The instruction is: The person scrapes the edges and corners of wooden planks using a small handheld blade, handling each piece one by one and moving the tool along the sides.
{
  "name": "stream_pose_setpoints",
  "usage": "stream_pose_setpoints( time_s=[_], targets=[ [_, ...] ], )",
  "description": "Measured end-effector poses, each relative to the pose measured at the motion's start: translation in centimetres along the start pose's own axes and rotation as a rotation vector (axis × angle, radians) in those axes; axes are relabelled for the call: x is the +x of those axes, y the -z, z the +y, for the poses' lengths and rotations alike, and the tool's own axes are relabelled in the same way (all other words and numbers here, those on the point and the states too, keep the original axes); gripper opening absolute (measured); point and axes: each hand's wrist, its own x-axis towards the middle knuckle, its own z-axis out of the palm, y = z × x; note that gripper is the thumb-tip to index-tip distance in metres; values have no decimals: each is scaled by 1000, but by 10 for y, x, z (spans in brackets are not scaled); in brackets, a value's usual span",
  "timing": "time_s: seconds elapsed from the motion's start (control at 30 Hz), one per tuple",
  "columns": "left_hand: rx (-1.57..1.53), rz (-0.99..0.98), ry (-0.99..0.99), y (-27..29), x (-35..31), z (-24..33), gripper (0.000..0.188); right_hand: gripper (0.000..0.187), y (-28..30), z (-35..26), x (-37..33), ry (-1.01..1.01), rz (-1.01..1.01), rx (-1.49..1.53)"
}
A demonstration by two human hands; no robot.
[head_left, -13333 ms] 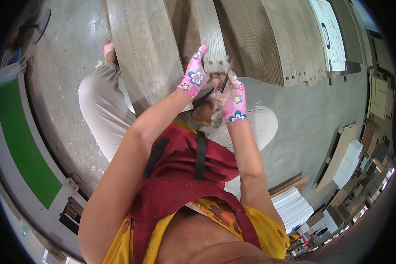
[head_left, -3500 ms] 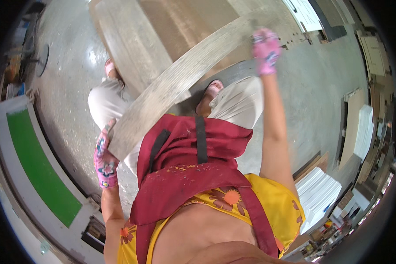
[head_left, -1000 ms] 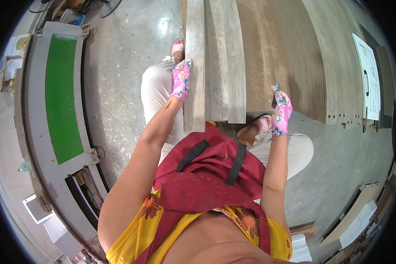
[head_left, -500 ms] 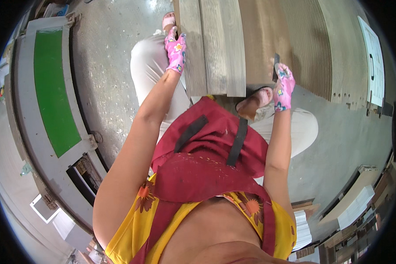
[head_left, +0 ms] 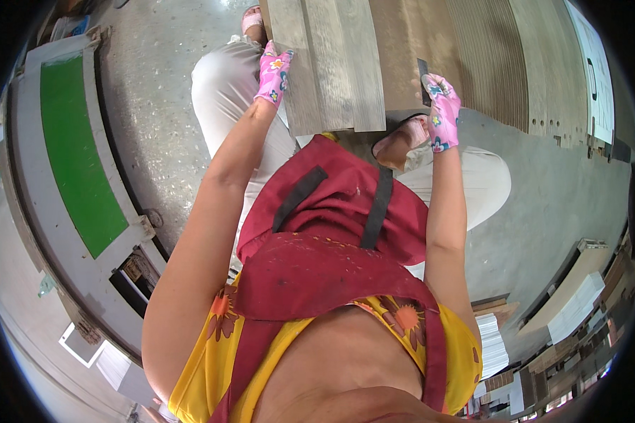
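Note:
Both my hands wear pink gloves with a flower pattern. My left hand [head_left: 274,72] is closed at the left edge of a grey-brown wood-grain plank [head_left: 296,84], the leftmost of several lying lengthwise in front of me. Its fingertips are partly hidden at that edge. My right hand [head_left: 442,113] is closed around a thin, flat, dark strip [head_left: 422,74], which looks like a scraper blade and points away from me. That hand is at the near edge of a smooth brown board [head_left: 413,49], right of the planks.
Ribbed brown panels [head_left: 494,63] and a white panel with a black handle [head_left: 591,77] are at the right. A grey bench with a green panel [head_left: 77,155] stands at the left. Stacked boards [head_left: 564,303] sit at the lower right. My knees flank the planks.
The view has shifted, so the scene sits higher and further left. The dark gap beside the leftmost plank no longer shows. Both hands keep their holds.

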Motion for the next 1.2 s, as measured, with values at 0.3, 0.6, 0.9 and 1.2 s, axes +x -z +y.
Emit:
stream_pose_setpoints(
  time_s=[0.3, 0.6, 0.9, 1.2],
  targets=[
    [7, -29, -20, 15, 6, -17, 52, 15, -1, 24, -1, 256, -96, -541],
    [302, 137, -552, -32, -55, 91, 64, 17, 75, -65, -33, 364, 253, 17],
    [296, -663, -626, -179, -153, 141, 50, 19, 228, -65, 26, 399, 812, 153],
    [-402, -861, 98, -351, -166, 192, 69, 18, 222, -60, 29, 336, 808, 95]
  ],
)
